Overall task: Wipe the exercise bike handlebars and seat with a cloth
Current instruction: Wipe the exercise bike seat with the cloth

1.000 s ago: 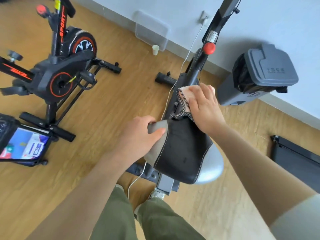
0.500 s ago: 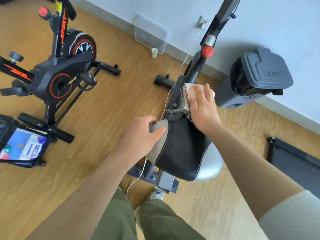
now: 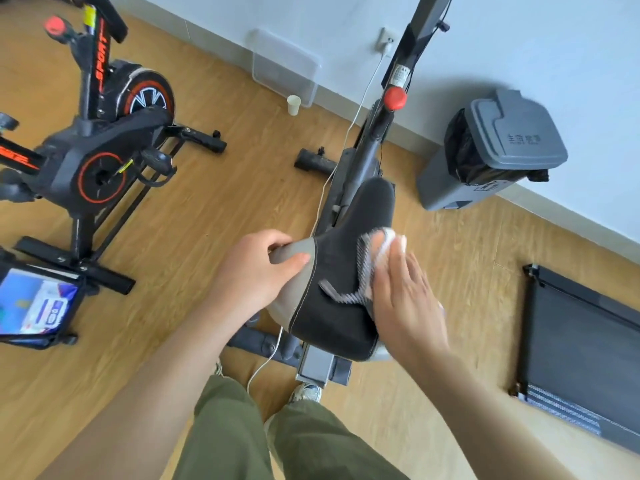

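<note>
Back from the nose slid the right hand (image 3: 405, 299), fingers flat on the limp cloth (image 3: 377, 258) (light, bunches easily); left hand (image 3: 256, 268) grips the firm seat (image 3: 339, 271) by its edge.

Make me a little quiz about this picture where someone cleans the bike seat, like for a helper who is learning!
1. True or false: the left hand grips the grey edge of the black padded bike seat.
2. What does the right hand press flat on the seat? A: a yellow sponge. B: the white and grey cloth. C: a scrubbing brush.
3. What colour is the round knob on the bike frame beyond the seat?

Key: 1 true. 2 B. 3 red.
</note>
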